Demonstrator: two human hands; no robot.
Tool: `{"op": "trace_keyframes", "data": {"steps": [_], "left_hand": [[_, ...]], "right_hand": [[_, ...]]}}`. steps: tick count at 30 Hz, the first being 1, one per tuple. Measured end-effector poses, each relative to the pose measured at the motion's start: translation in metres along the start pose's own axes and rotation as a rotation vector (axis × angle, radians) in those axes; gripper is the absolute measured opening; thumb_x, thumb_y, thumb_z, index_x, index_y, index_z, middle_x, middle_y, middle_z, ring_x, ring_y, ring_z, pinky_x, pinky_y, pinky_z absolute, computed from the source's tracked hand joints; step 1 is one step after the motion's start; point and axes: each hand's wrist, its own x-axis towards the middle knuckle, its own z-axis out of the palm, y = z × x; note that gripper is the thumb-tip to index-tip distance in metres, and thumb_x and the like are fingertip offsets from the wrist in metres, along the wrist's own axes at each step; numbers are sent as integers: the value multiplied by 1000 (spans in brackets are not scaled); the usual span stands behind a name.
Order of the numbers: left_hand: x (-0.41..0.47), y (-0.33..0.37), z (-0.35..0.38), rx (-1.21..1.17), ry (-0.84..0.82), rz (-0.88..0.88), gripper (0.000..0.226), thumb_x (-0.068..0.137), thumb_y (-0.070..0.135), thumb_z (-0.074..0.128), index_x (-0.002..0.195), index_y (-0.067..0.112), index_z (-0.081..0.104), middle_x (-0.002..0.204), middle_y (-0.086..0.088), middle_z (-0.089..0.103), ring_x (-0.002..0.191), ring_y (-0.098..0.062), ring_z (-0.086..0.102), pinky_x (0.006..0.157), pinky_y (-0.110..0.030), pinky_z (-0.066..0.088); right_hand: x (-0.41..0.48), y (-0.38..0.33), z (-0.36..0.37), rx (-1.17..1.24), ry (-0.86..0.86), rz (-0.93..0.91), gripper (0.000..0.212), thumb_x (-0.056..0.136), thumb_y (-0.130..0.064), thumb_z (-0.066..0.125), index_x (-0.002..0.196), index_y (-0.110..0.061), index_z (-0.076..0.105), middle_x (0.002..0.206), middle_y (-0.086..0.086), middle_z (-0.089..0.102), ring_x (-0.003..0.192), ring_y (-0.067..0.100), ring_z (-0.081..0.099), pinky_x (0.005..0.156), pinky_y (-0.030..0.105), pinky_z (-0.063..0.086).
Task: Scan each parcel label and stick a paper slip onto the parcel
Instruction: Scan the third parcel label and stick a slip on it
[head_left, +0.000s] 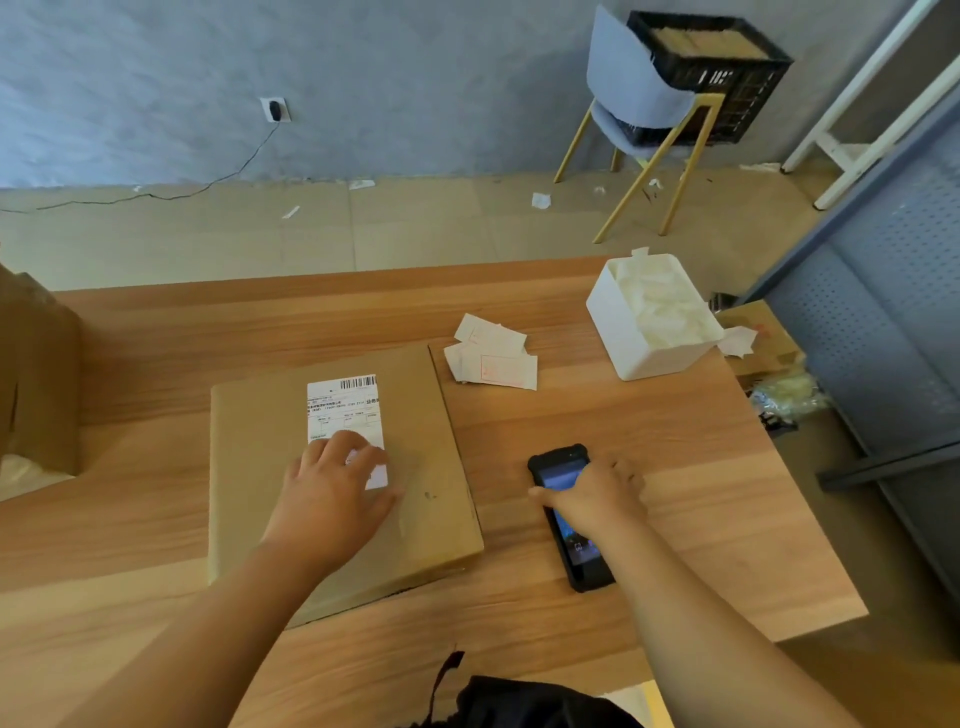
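Observation:
A flat brown cardboard parcel (332, 483) lies on the wooden table (649, 447). A white shipping label (344, 408) with a barcode is on its top. My left hand (332, 493) lies flat on the label's lower end, fingers spread, pressing a small white paper slip (378, 475) that peeks out beside the fingers. To the right of the parcel a black handheld scanner (566, 519) lies on the table with its screen lit. My right hand (592, 499) is closed over its middle. A loose pile of paper slips (493, 353) lies behind the parcel's far right corner.
A white box (649, 327) full of crumpled paper stands at the table's back right. A large cardboard box (36, 374) stands at the left edge. A black bag (519, 701) lies at the near edge. A chair (639, 109), a black crate and grey shelving (883, 312) stand beyond.

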Motion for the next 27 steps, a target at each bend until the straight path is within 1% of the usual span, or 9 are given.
{"op": "trace_keyframes", "data": {"steps": [2, 5, 8, 12, 15, 18, 21, 24, 27], "left_hand": [[10, -3, -1, 10, -11, -10, 44, 83, 46, 62, 120, 24, 57, 129, -1, 48, 120, -27, 40, 99, -42, 35], [30, -6, -3, 4, -15, -18, 52, 84, 44, 61, 130, 23, 51, 142, -3, 41, 131, -28, 30, 104, -44, 33], [46, -8, -4, 7, -61, -29, 54, 87, 48, 54, 136, 28, 44, 147, 2, 34, 135, -23, 24, 108, -39, 28], [52, -10, -5, 10, -85, -61, 53, 87, 53, 50, 135, 33, 45, 145, 9, 36, 133, -19, 28, 106, -36, 28], [53, -9, -5, 26, -94, -62, 52, 86, 54, 51, 134, 33, 47, 143, 11, 39, 132, -18, 30, 104, -35, 28], [52, -8, -4, 13, -84, -66, 48, 85, 49, 57, 128, 29, 54, 139, 8, 45, 129, -22, 36, 103, -38, 30], [49, -6, -5, 1, -43, -59, 43, 83, 45, 61, 119, 22, 63, 132, 2, 54, 122, -28, 47, 98, -43, 36], [48, -3, -6, 18, -17, -48, 50, 80, 50, 45, 110, 17, 68, 121, -2, 61, 111, -32, 56, 90, -48, 44], [48, -2, -5, 19, -25, -51, 56, 80, 53, 37, 111, 17, 67, 122, -2, 61, 113, -33, 56, 91, -49, 44]], "right_hand": [[12, -14, -10, 28, 61, -54, 93, 70, -68, 66, 134, -8, 37, 136, 10, 37, 124, 28, 39, 85, 38, 43], [34, -40, -25, 99, 84, -177, 73, 82, -53, 64, 133, -7, 39, 136, 11, 40, 116, 26, 46, 78, 33, 43], [57, -64, -37, 187, 42, -204, 60, 86, -44, 65, 130, -8, 44, 130, 8, 45, 98, 23, 53, 70, 32, 44], [85, -86, -41, 292, -43, -205, 40, 89, -35, 63, 120, -11, 61, 115, 9, 64, 92, 23, 60, 73, 33, 52], [96, -97, -39, 336, -75, -127, 38, 88, -34, 65, 117, -9, 64, 108, 10, 68, 84, 22, 61, 63, 28, 46], [103, -102, -32, 308, -44, -63, 36, 89, -33, 65, 114, -7, 65, 108, 11, 68, 88, 25, 63, 65, 29, 44], [108, -101, -27, 295, -38, -20, 30, 90, -30, 64, 108, -6, 66, 104, 12, 69, 89, 27, 64, 68, 31, 48], [114, -99, -26, 309, -52, -7, 29, 91, -29, 63, 105, -5, 67, 102, 13, 68, 87, 27, 63, 70, 33, 50], [115, -96, -27, 315, -52, -13, 27, 93, -27, 60, 107, -5, 65, 104, 12, 67, 82, 23, 58, 64, 30, 44]]}}
